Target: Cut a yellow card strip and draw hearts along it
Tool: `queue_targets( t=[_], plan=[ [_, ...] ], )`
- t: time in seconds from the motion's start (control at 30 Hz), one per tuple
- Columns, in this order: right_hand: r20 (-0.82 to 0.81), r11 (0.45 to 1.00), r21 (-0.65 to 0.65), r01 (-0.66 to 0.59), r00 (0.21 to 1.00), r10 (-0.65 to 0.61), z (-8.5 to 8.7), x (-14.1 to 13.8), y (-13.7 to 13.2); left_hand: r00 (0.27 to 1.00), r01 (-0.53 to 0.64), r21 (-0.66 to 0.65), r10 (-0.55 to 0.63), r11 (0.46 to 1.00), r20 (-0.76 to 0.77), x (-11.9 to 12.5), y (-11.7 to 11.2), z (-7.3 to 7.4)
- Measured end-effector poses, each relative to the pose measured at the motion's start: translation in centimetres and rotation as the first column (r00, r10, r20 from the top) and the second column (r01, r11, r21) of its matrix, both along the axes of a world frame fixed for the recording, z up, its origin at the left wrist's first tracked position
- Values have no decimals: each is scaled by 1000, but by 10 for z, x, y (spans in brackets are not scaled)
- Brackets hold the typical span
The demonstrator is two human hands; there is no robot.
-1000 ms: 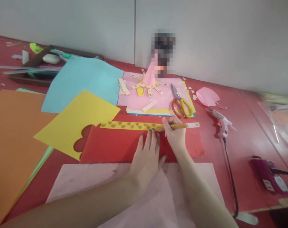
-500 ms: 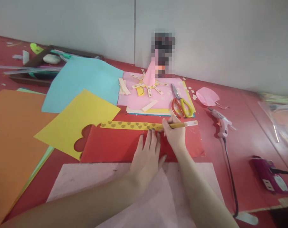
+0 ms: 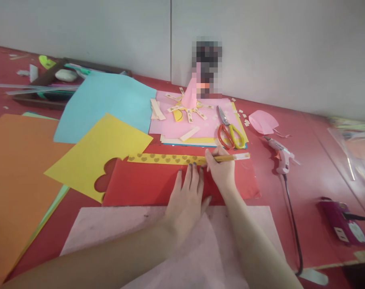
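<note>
A yellow paper strip [image 3: 158, 159] with rows of brown hearts lies across a red sheet [image 3: 140, 184]. My left hand [image 3: 186, 194] rests flat with fingers stretched out, its fingertips at the strip's lower edge. At the strip's right end, my right hand [image 3: 221, 166] grips a gold-coloured pen [image 3: 241, 156] with a clear end. The pen leans to the right, and its tip is hidden behind the fingers. Under my forearms is a pale pink sheet [image 3: 94, 228].
Red-and-yellow-handled scissors [image 3: 230, 130] lie on stacked papers beside a pink cone [image 3: 190, 96]. To the right are a glue gun [image 3: 280, 154] with its cord and a purple power socket [image 3: 341, 220]. Yellow [image 3: 94, 152], blue [image 3: 110, 100] and orange [image 3: 22, 172] sheets spread leftward.
My right hand and the pen have shifted only very slightly at the strip's right end. My left hand stays in place on the red sheet.
</note>
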State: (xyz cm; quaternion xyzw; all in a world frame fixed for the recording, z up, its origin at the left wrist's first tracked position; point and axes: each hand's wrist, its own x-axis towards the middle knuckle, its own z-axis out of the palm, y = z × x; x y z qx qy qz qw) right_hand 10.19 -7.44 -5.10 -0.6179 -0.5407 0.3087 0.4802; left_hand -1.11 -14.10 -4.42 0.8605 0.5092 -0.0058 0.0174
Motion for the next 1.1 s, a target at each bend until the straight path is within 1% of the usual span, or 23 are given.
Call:
queue_targets(
  t=[0.33, 0.47, 0.63, 0.73, 0.87, 1.0, 1.1],
  plan=[
    [-34, 997, -48, -52, 998, 50, -1, 2, 1, 1000, -13, -10, 14, 1000, 20, 0, 0, -1],
    [15, 999, -47, -24, 1000, 25, -1, 2, 1, 1000, -7, -8, 7, 1000, 23, 0, 0, -2],
    [68, 1000, 1, 28, 997, -28, -2, 2, 2, 999, -17, -13, 17, 1000, 34, 0, 0, -2],
    [26, 999, 9, 45, 999, -45, -3, 2, 3, 1000, -13, -7, 13, 1000, 22, 0, 0, -2],
    [-70, 999, -49, 21, 997, -25, -3, 1, 2, 1000, -6, 8, 6, 1000, 10, 0, 0, -2],
    [-8, 1000, -27, 15, 1000, -15, -2, 1, 2, 1000, -7, 1, 7, 1000, 14, 0, 0, -2],
    [0, 1000, -17, 16, 1000, -16, -2, 0, 2, 1000, -12, -8, 12, 1000, 20, 0, 0, -2]
  ],
)
